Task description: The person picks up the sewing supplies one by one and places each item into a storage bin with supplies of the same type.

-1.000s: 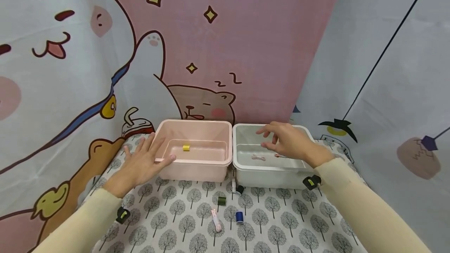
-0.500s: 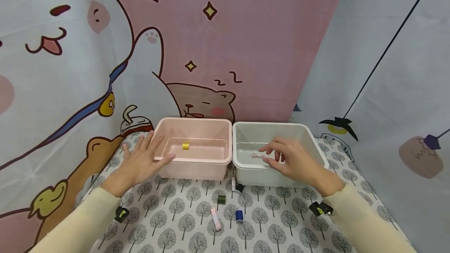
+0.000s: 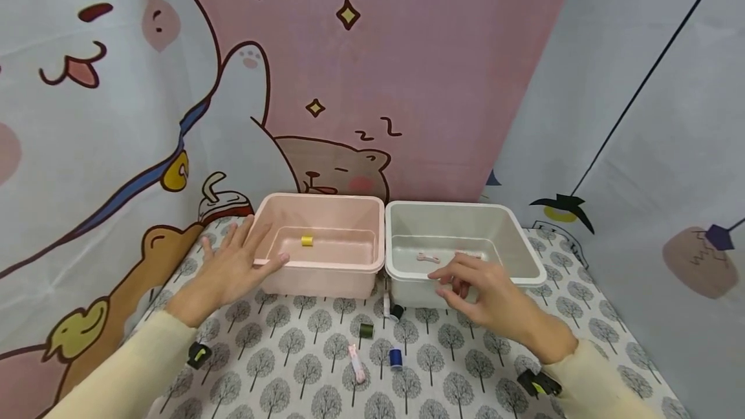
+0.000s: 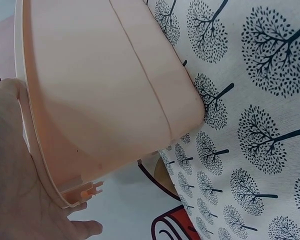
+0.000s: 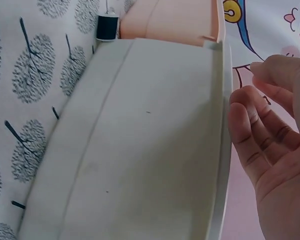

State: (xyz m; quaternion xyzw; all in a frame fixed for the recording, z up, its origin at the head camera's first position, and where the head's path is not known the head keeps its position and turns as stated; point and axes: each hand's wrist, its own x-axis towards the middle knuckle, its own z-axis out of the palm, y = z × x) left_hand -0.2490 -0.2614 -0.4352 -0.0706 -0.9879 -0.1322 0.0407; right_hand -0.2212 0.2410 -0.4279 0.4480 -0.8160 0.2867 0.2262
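My left hand (image 3: 229, 270) lies with fingers spread at the left end of the pink bin (image 3: 320, 282), over its rim; in the left wrist view the palm is against that rim. Inside the bin is a yellow thread spool (image 3: 306, 241). My right hand (image 3: 489, 293) is at the front rim of the pale grey bin (image 3: 407, 286), fingers loosely bent, nothing visible between them. On that bin's floor lies a small pink bone-shaped piece (image 3: 427, 257); a second pinkish piece (image 3: 470, 254) is partly hidden behind the hand.
On the tree-print cloth (image 3: 314, 383) in front of the bins lie a dark green spool (image 3: 365, 331), a blue spool (image 3: 396, 359), a black spool (image 3: 397, 313), a slim white piece (image 3: 387, 306) and a slender pink piece (image 3: 357, 364). A cartoon curtain (image 3: 442, 83) hangs behind.
My right hand has come down and back from over the grey bin to its front rim, uncovering more of the bin. The left hand has stayed at the pink bin.
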